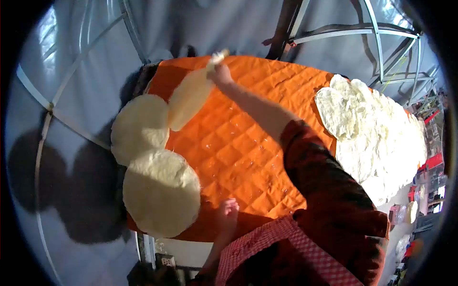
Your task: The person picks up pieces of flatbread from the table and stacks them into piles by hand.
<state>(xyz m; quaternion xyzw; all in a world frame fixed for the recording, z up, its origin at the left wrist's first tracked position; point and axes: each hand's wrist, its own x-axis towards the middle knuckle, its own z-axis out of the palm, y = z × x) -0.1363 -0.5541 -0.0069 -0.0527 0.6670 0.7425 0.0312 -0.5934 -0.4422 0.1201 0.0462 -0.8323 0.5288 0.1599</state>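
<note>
A pale sheet (188, 102) slants from the right hand (220, 75), whose fingers pinch its upper end, probably so the rest stays unfolded. Left of them, two rounds (162, 193) barely overlap on orange cloth (229, 148); well right, a heap (374, 138). Whether the left hand (229, 208) spreads its fingers, I cannot tell.

right grip (220, 75) holds pale round (190, 99) | left grip (228, 209) half-curled | two rounds (161, 194) overlap on orange cloth (231, 138) | layered heap (374, 138) right
</note>
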